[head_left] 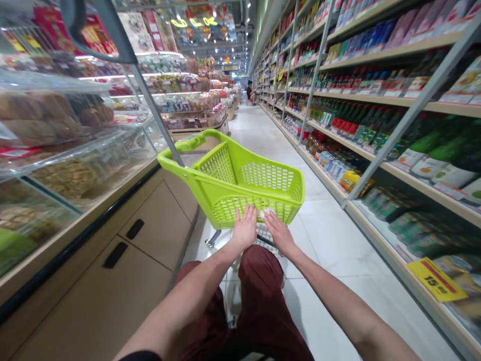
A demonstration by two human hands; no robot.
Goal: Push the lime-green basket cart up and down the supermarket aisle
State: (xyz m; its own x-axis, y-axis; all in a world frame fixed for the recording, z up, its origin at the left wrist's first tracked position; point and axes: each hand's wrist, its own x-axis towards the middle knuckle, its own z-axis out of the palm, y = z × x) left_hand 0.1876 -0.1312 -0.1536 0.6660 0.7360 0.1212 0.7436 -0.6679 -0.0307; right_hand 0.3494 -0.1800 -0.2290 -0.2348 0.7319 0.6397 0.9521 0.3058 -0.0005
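In front of my knees stands a bright green plastic shopping cart [259, 175], its basket walls pierced with holes. My left hand [246, 226] is at the near side wall of the basket, palm down with fingers stretched forward; nothing shows in it. Beside it, my right hand [278, 232] has a small whitish, pinkish lump [266, 213] at its thumb and fingertips. The lump looks like a garlic bulb or crumpled tissue, but I cannot tell which. Whether either hand touches the basket wall is unclear.
Tall shelves [376, 98] of bottles and cans line the right side, with a yellow price tag [437, 280] low down. A food display counter [150, 220] with wooden doors runs along the left. Farther down the tiled aisle [246, 120], a person [250, 92] sits or crouches near the shelves.
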